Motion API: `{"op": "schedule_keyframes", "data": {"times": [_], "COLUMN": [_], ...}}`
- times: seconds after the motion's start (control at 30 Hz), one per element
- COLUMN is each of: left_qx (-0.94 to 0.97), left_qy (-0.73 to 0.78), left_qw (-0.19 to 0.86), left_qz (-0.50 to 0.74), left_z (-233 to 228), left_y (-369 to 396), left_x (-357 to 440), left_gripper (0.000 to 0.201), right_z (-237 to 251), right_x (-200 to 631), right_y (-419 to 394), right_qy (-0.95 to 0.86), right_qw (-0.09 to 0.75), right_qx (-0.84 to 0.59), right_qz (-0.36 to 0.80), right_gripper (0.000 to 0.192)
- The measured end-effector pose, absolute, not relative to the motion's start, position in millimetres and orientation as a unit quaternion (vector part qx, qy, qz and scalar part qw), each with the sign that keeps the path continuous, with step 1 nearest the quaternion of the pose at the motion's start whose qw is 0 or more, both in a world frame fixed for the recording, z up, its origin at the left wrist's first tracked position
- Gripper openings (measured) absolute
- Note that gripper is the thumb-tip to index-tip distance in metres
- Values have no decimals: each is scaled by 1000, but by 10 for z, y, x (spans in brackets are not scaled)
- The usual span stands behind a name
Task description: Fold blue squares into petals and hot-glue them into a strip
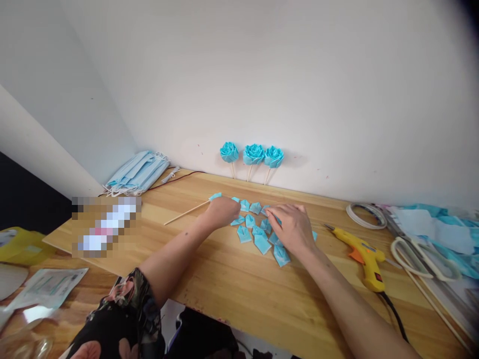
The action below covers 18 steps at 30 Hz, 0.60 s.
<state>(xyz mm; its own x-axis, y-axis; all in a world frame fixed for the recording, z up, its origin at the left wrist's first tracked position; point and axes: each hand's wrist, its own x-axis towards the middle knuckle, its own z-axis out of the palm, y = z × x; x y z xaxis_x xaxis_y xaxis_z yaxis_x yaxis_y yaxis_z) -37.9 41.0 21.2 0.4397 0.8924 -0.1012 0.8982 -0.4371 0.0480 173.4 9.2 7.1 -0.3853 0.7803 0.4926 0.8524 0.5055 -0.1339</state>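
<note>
Left hand (221, 210) closed around thin wooden skewer (186, 213) tipped with blue folded piece. Right hand (292, 227) resting on scattered blue folded fabric petals (262, 243) atop light wooden tabletop (243, 284). Yellow glue gun (364, 257) lying near, to the right.

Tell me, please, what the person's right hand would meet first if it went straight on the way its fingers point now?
Probably the blue folded pieces just beyond the right hand, whose fingertips point up-left over the table. The left hand lies further along, though depth is hard to judge.
</note>
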Motion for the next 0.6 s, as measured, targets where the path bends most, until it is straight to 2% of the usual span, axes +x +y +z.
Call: {"op": "schedule_keyframes", "data": {"times": [0.13,0.3,0.47,0.6], "left_qx": [848,850,839,809], "left_qy": [524,495,452,439], "left_qw": [82,174,275,340], "left_qz": [-5,49,126,192], "left_z": [245,362,414,378], "left_y": [454,534,497,435], "left_x": [-459,-618,-587,-483], "left_gripper": [22,18,18,18], "right_z": [49,35,36,87], "right_x": [1729,1697,1619,1594], "right_y": [88,93,114,147], "right_qy": [-829,-825,-801,-764], "right_qw": [260,283,329,333], "right_qx": [-491,-489,-476,-487], "right_qz": [-60,-17,154,260], "right_gripper": [20,20,22,21]}}
